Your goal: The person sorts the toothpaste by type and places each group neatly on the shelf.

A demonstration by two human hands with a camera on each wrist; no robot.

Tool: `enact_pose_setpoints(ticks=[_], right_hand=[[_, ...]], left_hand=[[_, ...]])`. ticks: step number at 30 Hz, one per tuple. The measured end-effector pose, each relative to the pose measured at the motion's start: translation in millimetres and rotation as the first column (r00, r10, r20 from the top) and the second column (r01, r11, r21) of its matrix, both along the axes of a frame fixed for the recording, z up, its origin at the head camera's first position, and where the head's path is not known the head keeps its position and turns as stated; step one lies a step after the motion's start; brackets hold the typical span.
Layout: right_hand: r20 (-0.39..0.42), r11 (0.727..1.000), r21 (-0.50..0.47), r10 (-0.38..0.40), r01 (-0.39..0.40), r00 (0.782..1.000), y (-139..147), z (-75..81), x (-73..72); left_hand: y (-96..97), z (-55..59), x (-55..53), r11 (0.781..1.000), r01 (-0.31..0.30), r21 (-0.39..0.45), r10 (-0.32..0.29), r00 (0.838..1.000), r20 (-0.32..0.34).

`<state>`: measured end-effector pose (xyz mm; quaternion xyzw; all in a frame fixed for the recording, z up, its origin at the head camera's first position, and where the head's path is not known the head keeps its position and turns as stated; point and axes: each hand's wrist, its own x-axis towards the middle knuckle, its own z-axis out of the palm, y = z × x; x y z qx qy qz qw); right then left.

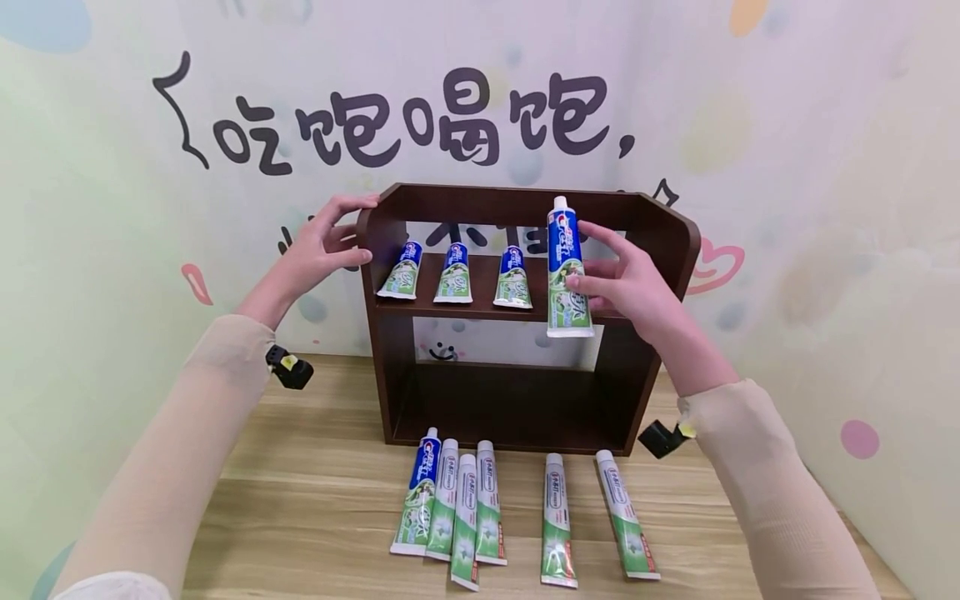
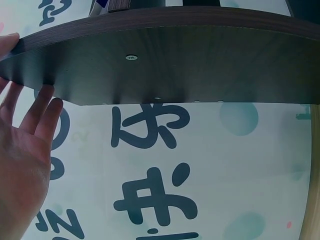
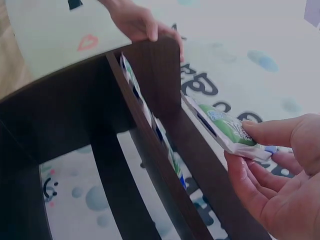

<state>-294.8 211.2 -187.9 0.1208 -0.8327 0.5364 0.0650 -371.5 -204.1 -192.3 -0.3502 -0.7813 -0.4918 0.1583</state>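
My right hand pinches a blue, white and green toothpaste tube between thumb and fingers. The tube is upright, cap up, in front of the upper shelf's right part. In the right wrist view, the thumb lies on the tube's printed face. With thumb and fingers, my left hand holds the left side panel of a dark brown wooden shelf rack near its top. Three matching toothpaste tubes stand cap up on the upper shelf: left, middle and right.
On the wooden table, before the rack, lie another blue-green toothpaste tube and several slimmer white-green tubes. Some lie close together or overlap at left; two lie apart at right. A printed wall covering stands behind the rack.
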Motion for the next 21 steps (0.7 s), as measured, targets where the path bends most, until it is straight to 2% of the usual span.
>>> enact_pose_setpoints(ticks=[9, 13, 21], right_hand=[[-0.016, 1.000, -0.024, -0.016, 0.016, 1.000, 3, -1.3, -27.6], [0.000, 0.999, -0.019, -0.031, 0.031, 1.000, 4, -4.0, -38.4], [0.032, 1.000, -0.022, -0.019, 0.020, 0.999, 11, -11.2, -56.0]], left_hand=[[0.0, 0.8, 0.4, 1.000, -0.008, -0.009, 0.008, 1.000, -0.002], [0.2, 1.3, 1.0, 0.999, -0.029, -0.027, 0.029, 1.000, 0.002], [-0.4, 0.3, 0.8, 1.000, -0.019, -0.015, 0.019, 1.000, 0.011]])
